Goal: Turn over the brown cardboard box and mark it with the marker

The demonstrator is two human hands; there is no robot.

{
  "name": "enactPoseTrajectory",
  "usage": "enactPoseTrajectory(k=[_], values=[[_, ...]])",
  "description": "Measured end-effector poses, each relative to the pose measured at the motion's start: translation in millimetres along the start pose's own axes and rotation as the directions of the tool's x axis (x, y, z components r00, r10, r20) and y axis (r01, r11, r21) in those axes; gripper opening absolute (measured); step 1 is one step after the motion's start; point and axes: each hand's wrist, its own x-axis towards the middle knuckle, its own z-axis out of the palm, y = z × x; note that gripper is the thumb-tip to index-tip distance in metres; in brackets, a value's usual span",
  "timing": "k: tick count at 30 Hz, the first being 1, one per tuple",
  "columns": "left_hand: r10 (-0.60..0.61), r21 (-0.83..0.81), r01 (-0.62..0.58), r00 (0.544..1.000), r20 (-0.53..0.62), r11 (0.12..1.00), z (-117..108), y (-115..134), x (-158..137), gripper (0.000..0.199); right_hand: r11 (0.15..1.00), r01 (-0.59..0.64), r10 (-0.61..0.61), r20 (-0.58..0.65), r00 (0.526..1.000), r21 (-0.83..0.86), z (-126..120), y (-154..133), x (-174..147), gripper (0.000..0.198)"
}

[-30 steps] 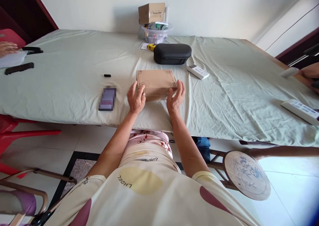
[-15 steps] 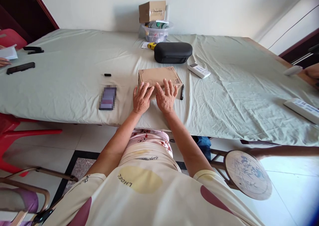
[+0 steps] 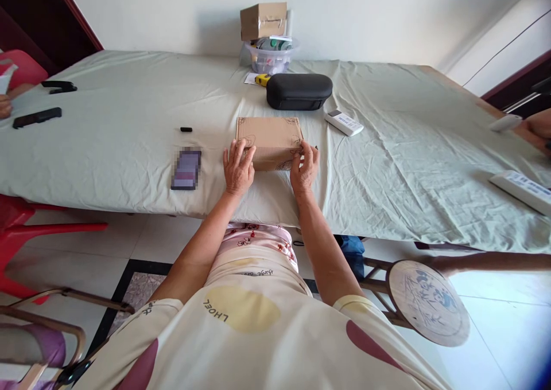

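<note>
Head view, downward (table close)

Long table [image 3: 129, 100] in pale green cloth is stretching before you. Brown cardboard box [image 3: 269, 139] is lying near front edge, centre. Phone [image 3: 186, 169] is lying just left of it, small black cap [image 3: 185, 129] beyond phone. Black zip case [image 3: 298, 90] is sitting behind box, white remote [image 3: 343, 123] to its right. Clear tub [image 3: 270, 59] is standing at far edge. Second remote [image 3: 522, 190] is resting far right.
</note>
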Motion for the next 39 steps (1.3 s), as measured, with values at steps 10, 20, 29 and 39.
enactPoseTrajectory(k=[10,20,29,39], values=[[0.009,-0.024,-0.009,1.000,-0.003,1.000,3,-12,2,0.049,0.968,-0.143,0.150,-0.021,0.988,0.207,10,3,3,0.048],[-0.036,-0.025,0.036,0.999,0.000,0.999,-2,-16,4,0.055,0.974,-0.187,0.158,0.206,0.966,0.131,20,20,2,0.046],[-0.141,0.079,0.137,0.989,0.050,0.987,-7,-9,5,0.061,0.985,-0.167,0.143,0.316,0.938,0.052,17,15,2,0.038],[-0.214,0.095,0.215,0.977,-0.021,0.972,-8,-2,4,0.074,0.972,-0.159,0.074,0.419,0.905,0.173,8,-1,-2,0.034]])
